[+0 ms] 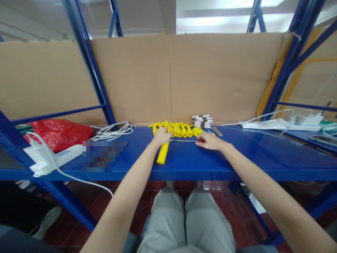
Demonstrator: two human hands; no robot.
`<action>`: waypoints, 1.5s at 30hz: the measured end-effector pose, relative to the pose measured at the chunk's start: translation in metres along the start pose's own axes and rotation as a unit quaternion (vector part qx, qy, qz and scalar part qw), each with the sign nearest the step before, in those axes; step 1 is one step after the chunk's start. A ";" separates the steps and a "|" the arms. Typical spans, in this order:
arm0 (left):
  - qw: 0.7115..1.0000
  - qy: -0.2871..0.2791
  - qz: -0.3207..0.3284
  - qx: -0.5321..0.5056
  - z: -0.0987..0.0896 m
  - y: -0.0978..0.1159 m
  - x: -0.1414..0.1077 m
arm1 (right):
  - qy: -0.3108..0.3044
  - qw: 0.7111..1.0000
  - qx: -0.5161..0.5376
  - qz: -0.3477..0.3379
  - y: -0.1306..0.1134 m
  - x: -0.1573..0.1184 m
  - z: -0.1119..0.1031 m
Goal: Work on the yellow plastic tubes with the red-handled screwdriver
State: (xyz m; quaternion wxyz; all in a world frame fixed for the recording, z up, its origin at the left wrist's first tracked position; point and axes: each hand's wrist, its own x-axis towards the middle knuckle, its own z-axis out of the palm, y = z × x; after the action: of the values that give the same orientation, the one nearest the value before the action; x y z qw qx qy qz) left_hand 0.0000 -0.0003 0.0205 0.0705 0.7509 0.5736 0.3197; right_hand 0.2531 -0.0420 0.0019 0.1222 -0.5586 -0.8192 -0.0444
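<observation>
My left hand [161,136] is closed around the upper end of a yellow plastic tool with a round, tube-like handle [163,154], which points toward the shelf's front edge. In my right hand [209,141] is a screwdriver [184,141] with a dark red handle. Its long thin metal shaft lies level and reaches left to the yellow tool; whether the tip touches it I cannot tell. Behind my hands, several similar yellow tools [184,130] lie in a row. More yellow pieces [197,131] sit just beyond my right fingers.
A stack of small white-and-black packs [202,122] stands against the cardboard [210,77]. Near it lies a flat grey strip [217,131]. On the blue shelf [252,151] are a red bag [61,133], coiled white cable [116,130] and power strips [56,160] at left, more cables at right.
</observation>
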 end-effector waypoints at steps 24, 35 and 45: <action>0.994 -0.015 0.053 -0.095 0.004 -0.002 -0.002 | 0.117 0.989 0.092 0.007 -0.078 0.080 0.015; 0.995 -0.013 0.056 -0.085 0.002 0.001 -0.003 | 0.100 0.992 0.069 -0.017 -0.077 0.082 0.009; 0.999 0.005 0.010 -0.037 -0.001 -0.001 0.000 | 0.076 0.997 0.026 0.007 -0.038 0.071 -0.015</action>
State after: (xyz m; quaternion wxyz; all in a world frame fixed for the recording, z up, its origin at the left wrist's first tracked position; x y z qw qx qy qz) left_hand -0.0018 -0.0006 0.0205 0.0915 0.7520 0.5541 0.3452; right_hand 0.1958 0.0053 0.0368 0.1986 -0.5557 -0.8047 -0.0644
